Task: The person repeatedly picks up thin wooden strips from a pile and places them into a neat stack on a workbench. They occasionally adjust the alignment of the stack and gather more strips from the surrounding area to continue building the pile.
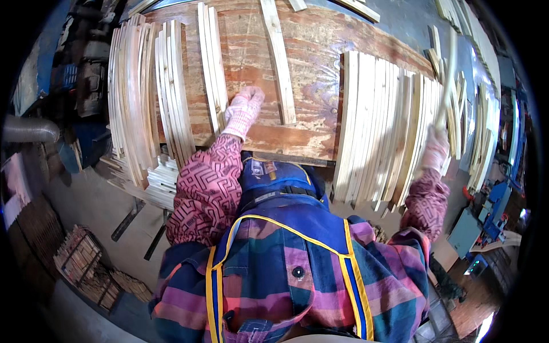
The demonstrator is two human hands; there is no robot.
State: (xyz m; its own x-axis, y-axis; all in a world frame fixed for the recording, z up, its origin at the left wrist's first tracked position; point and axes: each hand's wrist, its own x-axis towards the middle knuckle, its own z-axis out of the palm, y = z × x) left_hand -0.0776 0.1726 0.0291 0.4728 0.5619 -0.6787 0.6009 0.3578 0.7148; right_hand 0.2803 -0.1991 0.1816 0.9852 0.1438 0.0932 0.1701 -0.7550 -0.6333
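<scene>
We hold a pale wooden strip beside the right-hand row of strips, our gloved right hand closed around its near end. Our left hand is beside two boards on the plywood tabletop; we cannot tell whether it grips anything.

Right of the tabletop, the right hand and its strip are blurred. Over the tabletop, the left hand blurs at the fingertips; contact undetermined. Slats hide the tabletop's right side. A display, right of the tabletop, is illegibly small.
</scene>
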